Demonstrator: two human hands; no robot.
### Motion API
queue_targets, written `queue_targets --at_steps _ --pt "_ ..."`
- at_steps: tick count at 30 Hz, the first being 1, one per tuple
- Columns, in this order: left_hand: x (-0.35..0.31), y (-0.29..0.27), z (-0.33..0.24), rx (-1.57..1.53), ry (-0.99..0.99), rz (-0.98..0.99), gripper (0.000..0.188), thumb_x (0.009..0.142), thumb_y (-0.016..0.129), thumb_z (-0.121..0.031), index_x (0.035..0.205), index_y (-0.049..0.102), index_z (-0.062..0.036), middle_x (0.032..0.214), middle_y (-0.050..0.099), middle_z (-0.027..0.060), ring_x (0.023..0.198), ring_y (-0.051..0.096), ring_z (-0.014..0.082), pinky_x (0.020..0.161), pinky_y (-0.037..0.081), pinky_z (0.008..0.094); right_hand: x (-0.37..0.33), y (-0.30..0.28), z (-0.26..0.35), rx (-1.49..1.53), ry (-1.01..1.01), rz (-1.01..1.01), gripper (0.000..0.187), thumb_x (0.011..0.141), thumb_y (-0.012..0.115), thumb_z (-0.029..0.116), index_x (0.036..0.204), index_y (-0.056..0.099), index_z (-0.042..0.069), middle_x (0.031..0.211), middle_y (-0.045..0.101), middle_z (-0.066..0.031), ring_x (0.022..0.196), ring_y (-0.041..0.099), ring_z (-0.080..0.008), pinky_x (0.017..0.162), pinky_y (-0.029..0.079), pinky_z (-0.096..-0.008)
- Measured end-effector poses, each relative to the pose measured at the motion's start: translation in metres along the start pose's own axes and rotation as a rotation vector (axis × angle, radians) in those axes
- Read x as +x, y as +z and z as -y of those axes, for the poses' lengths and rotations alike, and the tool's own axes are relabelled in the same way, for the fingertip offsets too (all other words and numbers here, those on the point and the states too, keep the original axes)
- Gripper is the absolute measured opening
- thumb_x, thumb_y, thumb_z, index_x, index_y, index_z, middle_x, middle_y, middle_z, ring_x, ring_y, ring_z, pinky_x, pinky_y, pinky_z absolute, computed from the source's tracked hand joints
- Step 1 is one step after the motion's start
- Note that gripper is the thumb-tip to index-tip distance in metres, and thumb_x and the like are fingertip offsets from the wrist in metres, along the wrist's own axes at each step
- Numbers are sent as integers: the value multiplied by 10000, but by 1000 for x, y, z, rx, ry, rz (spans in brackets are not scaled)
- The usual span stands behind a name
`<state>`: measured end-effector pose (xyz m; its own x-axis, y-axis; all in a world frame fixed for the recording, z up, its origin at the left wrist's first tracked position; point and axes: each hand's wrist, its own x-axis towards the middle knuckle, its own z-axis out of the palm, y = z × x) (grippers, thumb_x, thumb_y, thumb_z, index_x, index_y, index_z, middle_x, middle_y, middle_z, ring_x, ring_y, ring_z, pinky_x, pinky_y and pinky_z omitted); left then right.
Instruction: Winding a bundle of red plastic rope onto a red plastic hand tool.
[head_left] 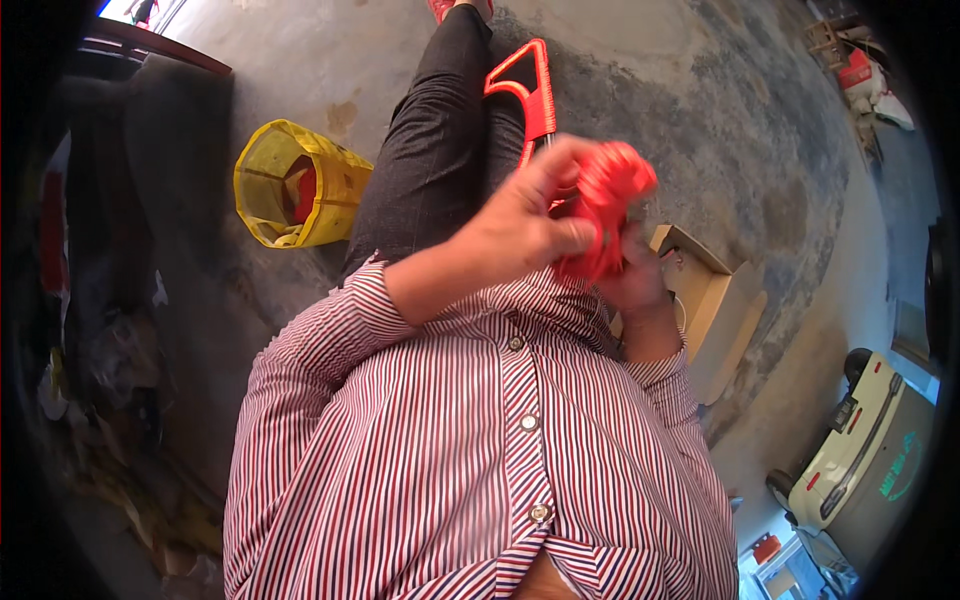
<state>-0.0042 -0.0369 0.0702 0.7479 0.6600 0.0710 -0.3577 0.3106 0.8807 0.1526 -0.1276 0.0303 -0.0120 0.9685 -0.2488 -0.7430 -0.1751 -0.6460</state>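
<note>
A bundle of shiny red strip (pixel 602 190), blurred by motion, is held up over my lap between both hands. My left hand (pixel 520 220) is closed on its left side, with fingers curled at the top and the thumb across its front. On the lower right side, my right hand (pixel 640 272) grips it too, its fingers partly hidden behind the red material. Just beyond the bundle, a loop-shaped red handle (pixel 541 105), which looks wrapped in red strip, lies by my legs. A metal rod runs from it toward my hands.
To the left on the concrete floor stands a yellow bag-like bin (pixel 312 180) with red and pale items inside. An open cardboard box (pixel 705 290) lies at my right. A cream vehicle (pixel 850 440) is farther right. Assorted clutter (pixel 865 75) sits at the far right.
</note>
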Motion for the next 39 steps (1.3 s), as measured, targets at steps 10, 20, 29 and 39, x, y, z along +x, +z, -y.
queue_targets --at_steps 10,20,29,39 --pt "10 -79 -11 1711 77 110 349 636 666 4 973 686 -84 1060 591 98 973 606 324 829 514 382 67 -36 33 -1195 -77 -7 357 793 735 156 1104 668 -6 968 615 -56 840 589 -156 782 496 -276" --pt "16 -71 38 956 -11 -380 397 721 718 -108 1096 607 -42 1151 555 129 1088 576 275 889 478 395 66 -43 38 -1291 -443 -10 414 679 792 190 1010 632 -2 1226 596 -140 1102 590 -267 983 443 -366" --pt "25 -60 69 37 -530 -419 743 692 575 32 1396 338 -1 1009 530 54 957 532 176 925 414 283 23 -29 121 -50 -431 221 387 857 637 218 1172 533 18 1179 578 -166 975 585 -267 1002 429 -473" --pt "19 -55 67 18 -528 -377 793 705 599 29 1434 290 -16 1048 532 61 993 538 172 935 419 290 23 -8 57 -607 -234 -74 255 879 648 219 1033 612 19 1219 605 -151 868 617 -154 829 479 -304"
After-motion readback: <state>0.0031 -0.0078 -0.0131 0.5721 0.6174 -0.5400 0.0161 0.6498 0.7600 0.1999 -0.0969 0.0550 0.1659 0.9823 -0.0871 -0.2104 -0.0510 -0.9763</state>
